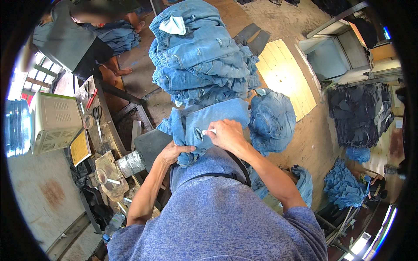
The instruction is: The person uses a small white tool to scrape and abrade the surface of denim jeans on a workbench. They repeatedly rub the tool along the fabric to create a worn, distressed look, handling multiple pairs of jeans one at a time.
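A light-blue denim garment (218, 114) lies across my lap, in front of a tall stack of folded jeans (196, 56). My left hand (173, 152) grips its near left edge, thumb on top and fingers underneath. A short white stick (210, 131) is pinched in my right hand (228, 135); I cannot tell its exact kind. Its left end meets a small dark slit-like mark (198, 133) on the denim. Whether this mark is a hole or a patch is too small to tell. A pale cloth scrap (173, 25) rests on top of the stack.
At left, a wooden bench (109, 126) bears scissors (98, 122), tape rolls and a yellow booklet (81, 148). A rolled denim bundle (273, 119) sits right of the stack. Dark cloth pieces (359, 113) hang at far right. Another person (65, 39) sits at upper left.
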Demonstrator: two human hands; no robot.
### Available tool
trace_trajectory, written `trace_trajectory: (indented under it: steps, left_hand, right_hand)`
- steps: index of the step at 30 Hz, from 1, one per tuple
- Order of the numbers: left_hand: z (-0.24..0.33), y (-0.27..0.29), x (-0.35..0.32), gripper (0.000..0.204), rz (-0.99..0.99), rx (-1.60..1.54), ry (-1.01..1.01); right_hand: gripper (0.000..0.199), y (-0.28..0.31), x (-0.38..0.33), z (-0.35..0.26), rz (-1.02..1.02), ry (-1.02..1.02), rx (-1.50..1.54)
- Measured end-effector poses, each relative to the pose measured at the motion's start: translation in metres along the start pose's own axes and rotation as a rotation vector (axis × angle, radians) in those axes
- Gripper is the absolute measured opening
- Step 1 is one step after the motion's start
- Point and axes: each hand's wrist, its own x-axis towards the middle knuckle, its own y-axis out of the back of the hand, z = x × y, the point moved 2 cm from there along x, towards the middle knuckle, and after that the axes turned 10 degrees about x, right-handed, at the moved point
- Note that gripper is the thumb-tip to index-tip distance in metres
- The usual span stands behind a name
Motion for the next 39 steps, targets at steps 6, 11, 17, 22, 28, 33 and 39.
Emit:
trace_trajectory:
  steps: [6,11,17,22,28,33,39]
  left_hand:
    - [0.000,-0.001,0.003,0.054,0.022,-0.019,0.013]
    - [-0.002,-0.005,0.024,0.048,0.083,-0.065,-0.008]
    - [0.002,-0.050,0.063,0.045,0.031,-0.454,0.155]
    - [0.013,-0.078,0.079,0.038,0.107,-0.247,0.192]
    - [0.008,-0.078,0.085,0.038,0.204,-0.143,0.189]
    - [0.003,-0.067,0.076,0.039,0.246,-0.073,0.131]
    - [0.007,-0.061,0.072,0.049,0.180,-0.074,0.136]
  right_hand:
    - [0.026,-0.008,0.001,0.015,-0.038,0.011,0.006]
    - [0.025,0.006,0.006,0.092,0.272,-0.260,0.420]
    - [0.054,-0.009,-0.011,0.158,0.315,-0.445,0.698]
    - [0.081,-0.026,0.013,0.157,0.058,-0.662,0.598]
    - [0.049,-0.058,0.023,0.138,0.239,-0.429,0.433]
    - [0.018,-0.050,0.017,0.135,0.346,-0.160,0.071]
    - [0.017,-0.045,0.017,0.135,0.367,-0.107,0.174]
